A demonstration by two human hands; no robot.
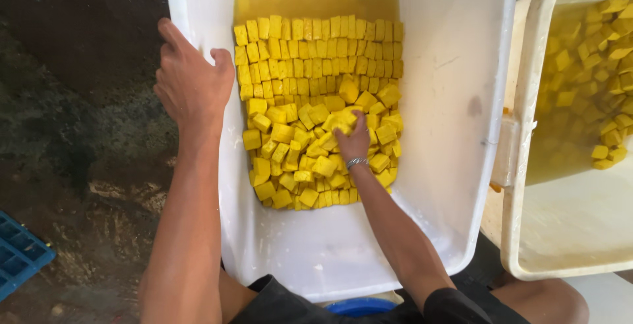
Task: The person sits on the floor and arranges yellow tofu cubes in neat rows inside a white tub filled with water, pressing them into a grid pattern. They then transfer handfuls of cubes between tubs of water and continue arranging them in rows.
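A deep white tub holds several yellow tofu-like cubes in yellow liquid. The far cubes stand in neat rows; the near ones lie jumbled. My left hand grips the tub's left rim. My right hand, with a metal bracelet at the wrist, reaches down into the jumbled cubes, its fingers closed on a few yellow cubes.
A second white tub at the right also holds yellow cubes in liquid. Dark wet ground lies to the left, with a blue crate corner at lower left. A blue rim shows below the tub.
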